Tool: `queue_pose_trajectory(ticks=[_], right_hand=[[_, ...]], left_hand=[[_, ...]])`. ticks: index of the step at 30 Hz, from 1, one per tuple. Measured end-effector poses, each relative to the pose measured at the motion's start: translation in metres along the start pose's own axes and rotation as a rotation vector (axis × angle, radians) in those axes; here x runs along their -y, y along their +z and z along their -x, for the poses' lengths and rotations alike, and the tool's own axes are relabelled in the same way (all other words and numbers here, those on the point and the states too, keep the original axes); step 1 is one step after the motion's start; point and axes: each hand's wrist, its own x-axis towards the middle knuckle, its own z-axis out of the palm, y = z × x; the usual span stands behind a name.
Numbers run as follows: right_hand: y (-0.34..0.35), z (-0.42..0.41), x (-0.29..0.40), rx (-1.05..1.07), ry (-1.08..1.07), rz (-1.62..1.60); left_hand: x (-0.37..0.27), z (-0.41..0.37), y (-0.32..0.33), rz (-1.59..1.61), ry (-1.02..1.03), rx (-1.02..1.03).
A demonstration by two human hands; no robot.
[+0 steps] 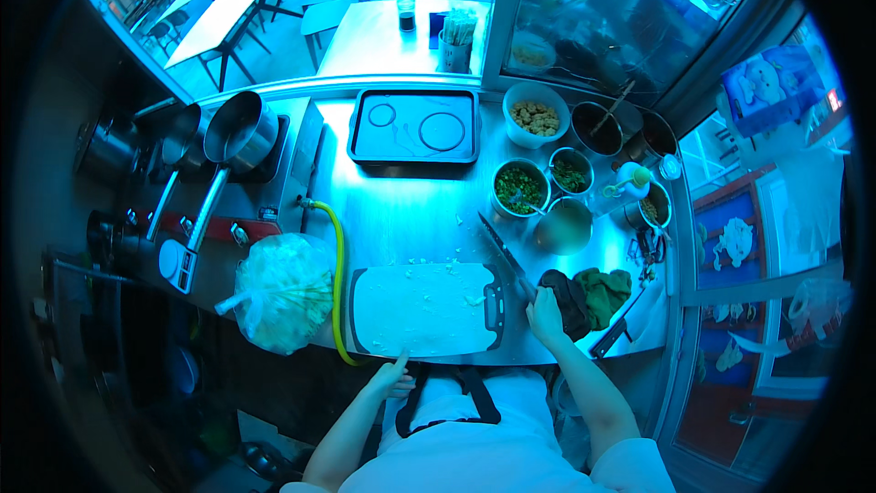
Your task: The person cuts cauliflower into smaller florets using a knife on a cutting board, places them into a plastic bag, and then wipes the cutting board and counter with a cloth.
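My right hand (545,318) grips the handle of a long-bladed kitchen knife (501,247). Its blade points away from me, just above or on the steel counter, right of a white cutting board (417,315) with a dark rim. Small pale scraps are scattered over the board and behind it. My left hand (393,378) is at the board's front edge, index finger stretched toward it and the other fingers curled, holding nothing visible. Close by my right hand lie a dark cloth (565,301) and a green cloth (603,296).
Left are a plastic bag of pale food (284,293), a yellow hose (338,274), a digital scale (178,266) and a gas stove holding a saucepan (241,133). A black tray (415,127) sits behind. Bowls of chopped greens (520,188) and a second knife (609,338) are on the right.
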Motion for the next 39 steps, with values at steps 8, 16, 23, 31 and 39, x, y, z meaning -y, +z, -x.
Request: queue_pose_trajectory(ticks=[8,16,23,31,39], right_hand=[[0.005,-0.084,-0.014,0.249,0.012,0.050],[-0.001,-0.076,-0.001,0.448,-0.300,-0.024],[-0.014,-0.093,-0.019,0.282,-0.245,-0.153],[0.012,-0.153,0.019,0.307,-0.434,0.079],[0.008,-0.143,0.072,0.487,-0.782,0.144]], left_hand=[[-0.010,-0.037,0.067,0.260,0.074,-0.319],[0.010,-0.033,0.066,0.318,0.254,-0.388],[0.055,-0.047,0.066,0.785,0.497,-0.127],[0.086,-0.020,0.081,0.932,0.680,0.145],[0.157,0.007,0.065,0.937,0.677,0.126]])
